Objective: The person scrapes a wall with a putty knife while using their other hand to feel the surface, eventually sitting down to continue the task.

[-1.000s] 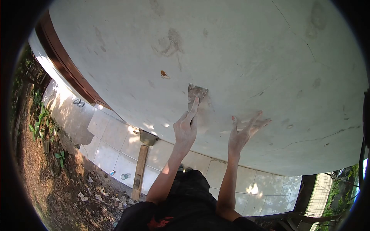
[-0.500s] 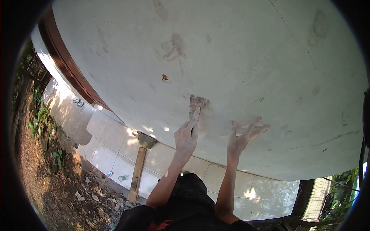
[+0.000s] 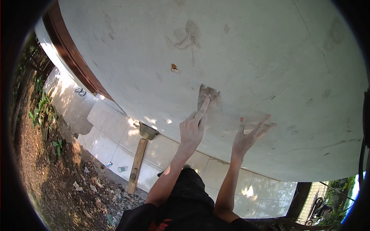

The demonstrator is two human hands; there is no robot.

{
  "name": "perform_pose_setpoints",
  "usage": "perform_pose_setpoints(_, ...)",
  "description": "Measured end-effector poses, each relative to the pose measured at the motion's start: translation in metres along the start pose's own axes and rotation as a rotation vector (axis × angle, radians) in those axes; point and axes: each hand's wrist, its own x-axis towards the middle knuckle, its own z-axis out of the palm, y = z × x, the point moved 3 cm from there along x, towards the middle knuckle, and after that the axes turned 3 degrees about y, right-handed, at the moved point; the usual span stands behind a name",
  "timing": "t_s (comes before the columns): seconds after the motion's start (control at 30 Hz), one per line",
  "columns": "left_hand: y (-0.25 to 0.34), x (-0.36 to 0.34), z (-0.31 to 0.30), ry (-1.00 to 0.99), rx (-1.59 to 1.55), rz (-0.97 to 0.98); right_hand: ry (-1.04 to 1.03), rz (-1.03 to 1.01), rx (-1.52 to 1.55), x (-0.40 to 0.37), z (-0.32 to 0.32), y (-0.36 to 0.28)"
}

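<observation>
In the head view, the scraper [image 3: 209, 93] lies at one o'clock from the middle of the left grip [image 3: 191, 129], its wide blade against the pale wall [image 3: 127, 57]. The left grip is closed around the scraper's lower part, which the hand mostly hides, with the index finger stretched up along the blade. The right grip [image 3: 243, 142] is wide open, thumb and fingers spread at the wall, with hold of nothing; from it the scraper lies at about eleven o'clock, a little way off. Both grips look coated in pale dust. A brown-edged chip [image 3: 174, 68] in the wall sits near the scraper, at ten o'clock from it. At nine o'clock from the left grip, well apart, a basin [image 3: 148, 131] stands by the foot of the wall, and a wooden plank [image 3: 137, 165] reaches from just beside it towards six o'clock across the tiled floor [image 3: 115, 133]. A clear glass [image 3: 122, 169] is at nine o'clock from the plank's middle.
</observation>
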Motion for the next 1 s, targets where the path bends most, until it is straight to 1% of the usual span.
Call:
perform_pose_setpoints(0.03, 0.007, 0.008, -0.001, -0.001, -0.002, -0.005, 0.011, -0.008, 0.006, 0.000, -0.001, -0.002)
perform_pose_setpoints(0.1, 0.024, 0.025, -0.008, 0.061, -0.082, 0.033, 0.019, -0.019, 0.006, 0.000, -0.005, -0.005)
perform_pose_setpoints(0.2, 0.038, 0.035, -0.018, 0.033, -0.058, 0.038, 0.018, 0.021, -0.002, 0.001, -0.014, -0.008)
perform_pose_setpoints(0.33, 0.009, 0.003, -0.010, 0.004, -0.033, 0.010, 0.066, -0.005, -0.004, 0.006, -0.023, -0.009)
perform_pose_setpoints(0.37, -0.003, 0.001, -0.007, -0.016, -0.004, -0.022, 0.072, -0.004, -0.014, 0.007, -0.017, -0.010)
perform_pose_setpoints(0.43, 0.004, 0.007, -0.009, -0.031, 0.018, -0.057, 0.071, -0.009, -0.016, 0.010, -0.017, -0.007)
perform_pose_setpoints(0.5, 0.015, 0.020, -0.012, 0.028, -0.029, 0.024, 0.059, -0.021, -0.016, 0.012, -0.012, -0.003)
perform_pose_setpoints(0.6, 0.017, 0.023, -0.014, 0.032, 0.002, 0.056, 0.035, -0.016, -0.054, 0.012, -0.007, 0.000)
perform_pose_setpoints(0.63, 0.012, 0.016, -0.012, 0.035, 0.005, 0.058, 0.028, -0.010, -0.049, 0.011, -0.006, 0.000)
perform_pose_setpoints(0.7, -0.002, 0.002, -0.007, -0.001, 0.046, 0.003, 0.032, -0.002, -0.036, 0.013, -0.003, 0.001)
perform_pose_setpoints(0.83, 0.004, 0.010, -0.007, 0.021, 0.078, 0.014, 0.042, -0.012, -0.060, 0.013, 0.000, 0.001)
perform_pose_setpoints(0.93, 0.012, 0.019, -0.012, 0.070, 0.062, 0.077, 0.048, -0.017, -0.047, 0.013, 0.001, 0.001)
perform_pose_setpoints(1.0, 0.003, 0.006, -0.007, 0.030, 0.062, 0.051, 0.040, -0.012, -0.038, 0.013, -0.001, 0.003)
